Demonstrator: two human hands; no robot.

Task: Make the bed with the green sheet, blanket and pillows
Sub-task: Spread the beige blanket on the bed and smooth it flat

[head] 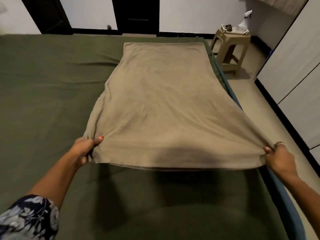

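Green sheet (43, 87) spread over bed, few soft wrinkles toward left edge. Left hand (84, 149) pinches near-left corner of tan blanket (155, 101), thumb on top, fingers curled under. Blanket lies along bed's right side, near edge lifted, taut. Right hand (278, 160) grips near-right corner, fingers clamped. Likely light, limp, non-slippery; corners best hold. Beige stool (230, 49) on floor beyond right edge.

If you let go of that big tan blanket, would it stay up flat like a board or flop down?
Probably flop. The soft tan blanket sags in the middle between the left hand and right hand pinching its near corners, and it wrinkles there, so it looks limp. It seems fairly light, since fingertips alone lift that edge off the dark green sheet.
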